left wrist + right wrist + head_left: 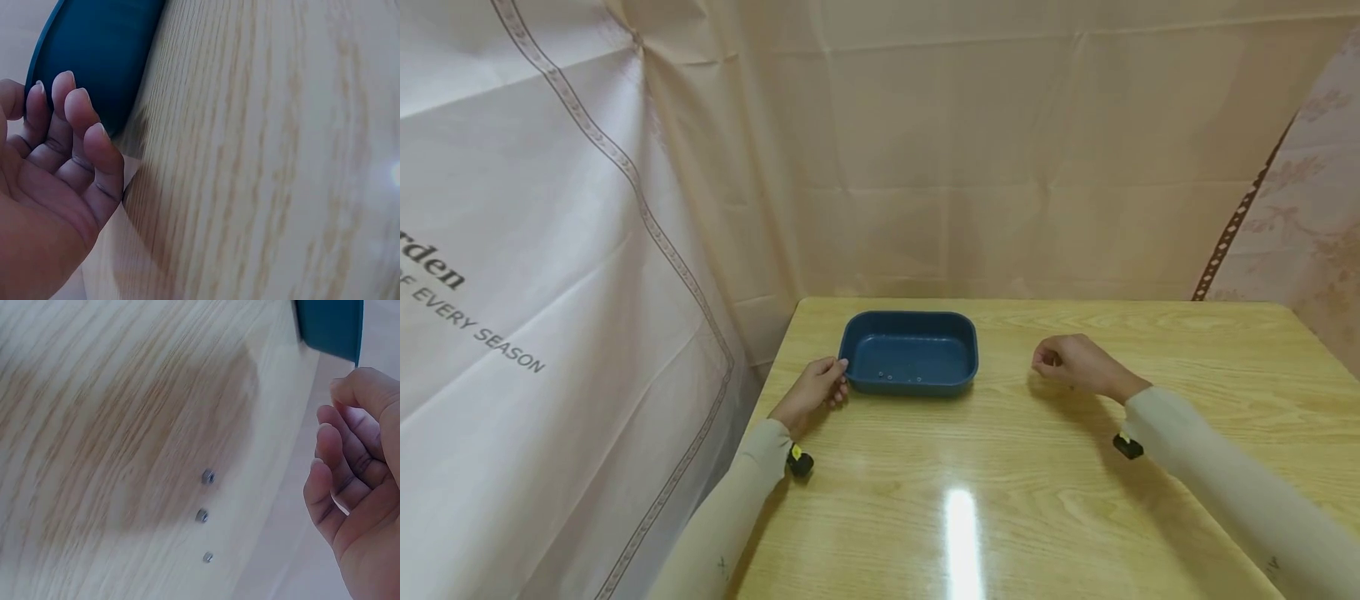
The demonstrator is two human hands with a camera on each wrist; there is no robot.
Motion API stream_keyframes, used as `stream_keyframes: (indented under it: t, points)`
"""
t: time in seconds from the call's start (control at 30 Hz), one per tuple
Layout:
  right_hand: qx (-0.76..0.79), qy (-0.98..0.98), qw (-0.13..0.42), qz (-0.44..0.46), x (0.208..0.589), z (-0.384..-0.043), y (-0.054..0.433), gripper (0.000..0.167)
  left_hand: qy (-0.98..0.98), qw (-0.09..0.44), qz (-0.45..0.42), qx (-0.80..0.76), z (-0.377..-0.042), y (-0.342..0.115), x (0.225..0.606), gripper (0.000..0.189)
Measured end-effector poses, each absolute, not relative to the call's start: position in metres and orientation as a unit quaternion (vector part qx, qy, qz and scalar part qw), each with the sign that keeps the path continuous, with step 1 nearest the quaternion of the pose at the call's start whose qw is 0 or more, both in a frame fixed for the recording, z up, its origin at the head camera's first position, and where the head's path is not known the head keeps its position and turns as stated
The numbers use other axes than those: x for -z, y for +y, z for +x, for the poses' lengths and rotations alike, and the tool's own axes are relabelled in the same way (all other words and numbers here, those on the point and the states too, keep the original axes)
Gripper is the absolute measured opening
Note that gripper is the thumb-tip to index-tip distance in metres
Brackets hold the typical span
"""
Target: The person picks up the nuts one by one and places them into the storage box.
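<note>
- Left hand (811, 389), thumb and index pinching the rim of the blue tray (910, 390): a tug could tilt it and slide its contents.
- Right hand (1078, 364), thumb and index together, anything between them hidden: a brushing finger might scatter the loose nuts (208, 477).
- Loose nuts: three, on the worktop (1037, 483) near the right hand.
- Tray: touching the left hand, apart from the right; small pieces (890, 377) lie inside.

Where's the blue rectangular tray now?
In the head view, the blue rectangular tray sits back left on the yellow wood-grain table, the left hand pinching its left rim.
</note>
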State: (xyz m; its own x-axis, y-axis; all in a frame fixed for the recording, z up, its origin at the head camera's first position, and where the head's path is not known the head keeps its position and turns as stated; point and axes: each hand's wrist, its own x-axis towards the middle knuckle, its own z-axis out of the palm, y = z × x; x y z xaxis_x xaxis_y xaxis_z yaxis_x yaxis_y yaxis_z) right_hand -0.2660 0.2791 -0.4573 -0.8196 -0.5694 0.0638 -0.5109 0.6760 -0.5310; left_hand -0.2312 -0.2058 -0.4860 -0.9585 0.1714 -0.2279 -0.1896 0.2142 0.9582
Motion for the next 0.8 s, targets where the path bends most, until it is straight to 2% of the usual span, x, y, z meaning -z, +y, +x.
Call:
stream_keyframes:
  t: [0.23,0.8]
  points:
    - [0.269,0.912,0.032,-0.309,0.457,-0.270,0.267,0.006,0.762,0.140,0.001,-0.633,-0.231,-0.206,0.485,0.039]
    - [0.279,0.904,0.040,-0.321,0.453,-0.272,0.250,0.006,0.769,0.140,0.006,-0.624,-0.228,-0.205,0.484,0.040]
